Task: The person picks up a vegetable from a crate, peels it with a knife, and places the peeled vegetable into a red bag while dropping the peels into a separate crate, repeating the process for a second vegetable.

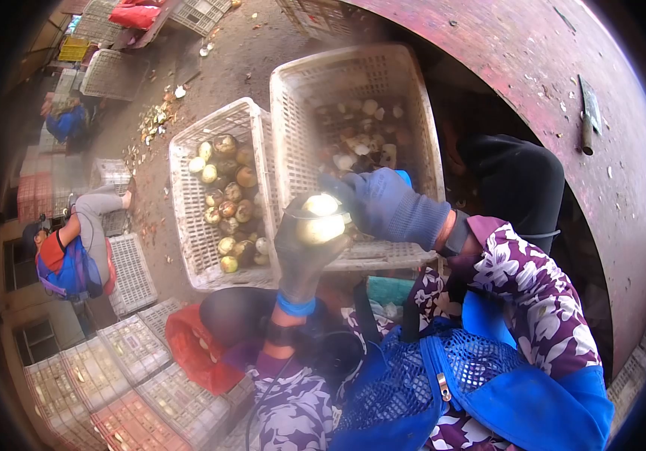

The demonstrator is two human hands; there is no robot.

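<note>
My left hand (302, 252), in a dark glove with a blue band at the wrist, is closed around a pale, round, partly peeled vegetable (321, 219). Bright light washes out its surface, and a thin line crosses it. My right hand (394, 207), in a blue-grey knit glove, is closed right beside it, fingertips at the vegetable's edge. A bit of bright blue shows behind the right fist; I cannot tell what this hand grips. Under both hands stands a large white crate (279, 113) with pale and brown peel pieces (364, 139) inside.
Left of it, a second white crate (182, 218) holds many brownish-green round vegetables (227, 169). A cleaver (590, 116) lies on the reddish tabletop (518, 60). A red sack (191, 349) stands near stacked crates (105, 361). Scraps litter the floor; another person (75, 255) sits at far left.
</note>
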